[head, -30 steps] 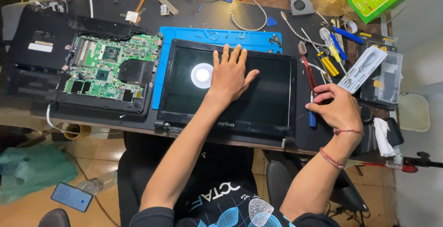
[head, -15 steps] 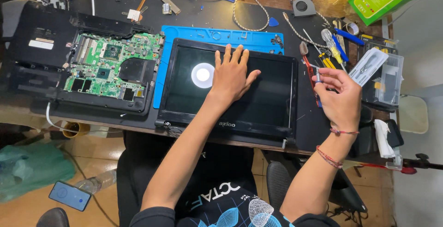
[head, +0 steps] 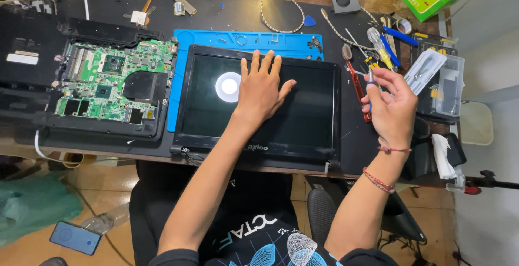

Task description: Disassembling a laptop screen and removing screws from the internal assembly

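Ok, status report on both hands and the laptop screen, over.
Left hand flat on the laptop screen panel, fingers spread. Right hand raised beside it, pinching a small blue-handled screwdriver. Red-handled tool lies at the panel's right edge.

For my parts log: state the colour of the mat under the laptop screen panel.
Bright blue mat, clearest in the head view.

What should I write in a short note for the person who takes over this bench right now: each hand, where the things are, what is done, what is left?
Left hand: flat on the laptop screen panel, pressing it onto the blue mat.
Right hand: raised beside the panel, pinching a small blue-handled screwdriver.
Green motherboard lies bare in the open laptop base, left of the panel.
Done: base opened, screen panel separate from it.
Left: the panel's bezel is still in place; more tools lie at its right.
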